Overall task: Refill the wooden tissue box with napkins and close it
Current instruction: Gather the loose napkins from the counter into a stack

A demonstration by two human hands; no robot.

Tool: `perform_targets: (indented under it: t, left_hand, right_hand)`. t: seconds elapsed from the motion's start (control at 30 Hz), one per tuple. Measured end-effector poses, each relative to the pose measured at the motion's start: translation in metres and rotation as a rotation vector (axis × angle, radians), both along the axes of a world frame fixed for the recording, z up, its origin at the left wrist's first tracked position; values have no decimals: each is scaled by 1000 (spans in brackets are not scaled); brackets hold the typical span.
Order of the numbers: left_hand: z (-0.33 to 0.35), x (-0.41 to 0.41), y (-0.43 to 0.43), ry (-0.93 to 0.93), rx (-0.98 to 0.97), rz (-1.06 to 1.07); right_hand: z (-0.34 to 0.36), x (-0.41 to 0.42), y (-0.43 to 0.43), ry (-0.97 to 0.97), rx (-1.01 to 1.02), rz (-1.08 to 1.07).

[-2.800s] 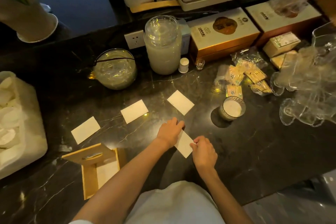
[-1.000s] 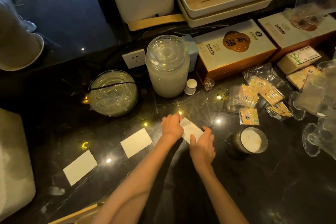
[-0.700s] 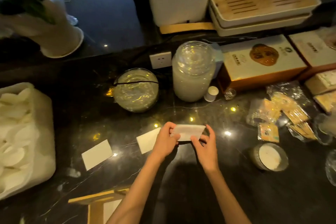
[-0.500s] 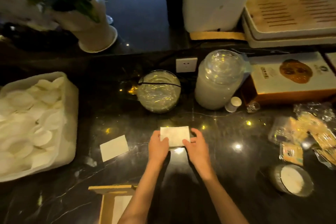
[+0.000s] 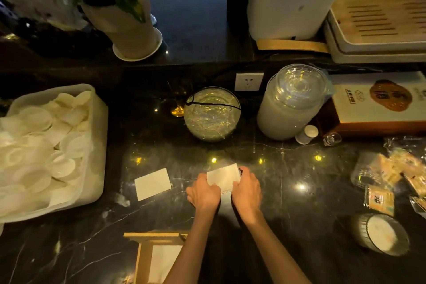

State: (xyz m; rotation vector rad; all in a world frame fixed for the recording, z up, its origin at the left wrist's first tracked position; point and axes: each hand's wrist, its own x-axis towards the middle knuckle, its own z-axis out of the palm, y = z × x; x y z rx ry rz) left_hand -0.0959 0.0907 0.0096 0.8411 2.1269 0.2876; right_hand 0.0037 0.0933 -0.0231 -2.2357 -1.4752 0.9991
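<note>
A small stack of white napkins point(image 5: 223, 176) sits on the dark marble counter between my two hands. My left hand point(image 5: 203, 192) grips its left side and my right hand point(image 5: 246, 189) grips its right side. One more white napkin point(image 5: 152, 183) lies flat on the counter to the left of my hands. The wooden tissue box point(image 5: 147, 258) stands open at the bottom edge of view, near my left forearm, with white napkins visible inside it.
A white tub of round white pads point(image 5: 96, 145) fills the left. Behind my hands stand a glass bowl point(image 5: 212, 114), a tall glass jar point(image 5: 290, 101) and a wall socket point(image 5: 248, 81). Snack packets point(image 5: 391, 175) and a candle jar point(image 5: 385, 234) lie right.
My hands gathered the napkins one by one from right to left, stacking them; the pile now sits further left, and only one loose napkin is left on the counter.
</note>
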Motion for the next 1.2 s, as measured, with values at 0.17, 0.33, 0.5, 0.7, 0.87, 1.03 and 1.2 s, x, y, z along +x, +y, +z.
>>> perform_targets:
  t: [0.17, 0.33, 0.5, 0.7, 0.87, 1.03, 1.2]
  left_hand:
    - [24, 3, -7, -122, 175, -185]
    - [71, -22, -10, -211, 332, -230]
    - [127, -87, -10, -394, 356, -140]
    - [129, -183, -3, -619, 224, 18]
    - [58, -229, -5, -473, 76, 72]
    - [8, -221, -7, -89, -112, 21]
    - [-19, -214, -7, -107, -47, 166]
  right_hand:
    - [9, 17, -7, 304, -2, -96]
    - [55, 22, -9, 832, -35, -171]
    - [100, -7, 11, 1127, -179, -16]
    - [95, -89, 46, 1162, -510, 198]
    - [44, -151, 51, 745, -434, 163]
    - [0, -179, 37, 309, -212, 410]
    - [-13, -186, 26, 284, -111, 358]
